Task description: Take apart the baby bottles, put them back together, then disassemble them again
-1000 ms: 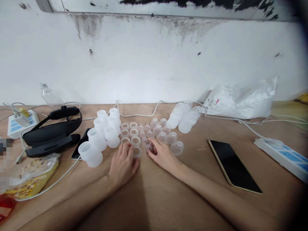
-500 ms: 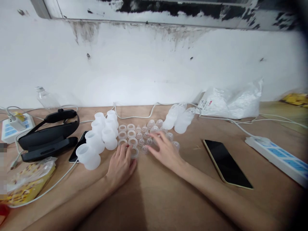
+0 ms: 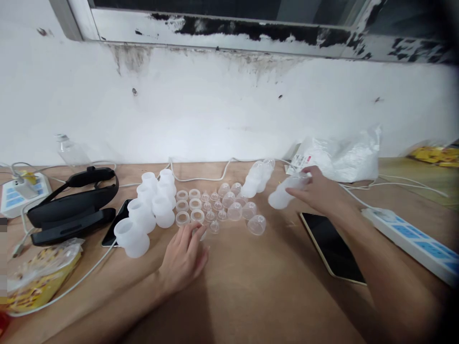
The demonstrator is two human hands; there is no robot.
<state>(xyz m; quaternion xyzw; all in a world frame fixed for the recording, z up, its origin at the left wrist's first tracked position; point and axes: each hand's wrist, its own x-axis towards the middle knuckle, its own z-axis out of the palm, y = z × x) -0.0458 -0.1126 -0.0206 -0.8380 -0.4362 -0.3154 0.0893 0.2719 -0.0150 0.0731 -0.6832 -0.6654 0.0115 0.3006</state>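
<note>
My left hand point(image 3: 184, 255) rests on the wooden table with fingers curled over a translucent ring point(image 3: 203, 233), which they partly cover. Just beyond it are rows of similar rings point(image 3: 182, 206). Clear bottle teats point(image 3: 217, 205) stand to their right, followed by clear dome caps point(image 3: 235, 210). Farther right, my right hand point(image 3: 315, 188) is closed around the capped end of a frosted baby bottle point(image 3: 283, 193), which is tilted. More capped bottles point(image 3: 255, 179) stand to its left. Open frosted bottle bodies point(image 3: 132, 238) fill two rows left of the rings.
A black phone point(image 3: 332, 248) and a power strip point(image 3: 412, 239) lie at right. Behind is a white plastic bag point(image 3: 340, 157). At left are a black headset point(image 3: 73, 203), another phone point(image 3: 116, 224), a yellow snack packet point(image 3: 43, 272) and a clear bottle point(image 3: 71, 150). A white cable point(image 3: 201, 179) runs along the wall.
My right hand has left the teats and caps, moved right and taken hold of a capped bottle, which has shifted slightly right. My left hand now covers more of the nearest ring.
</note>
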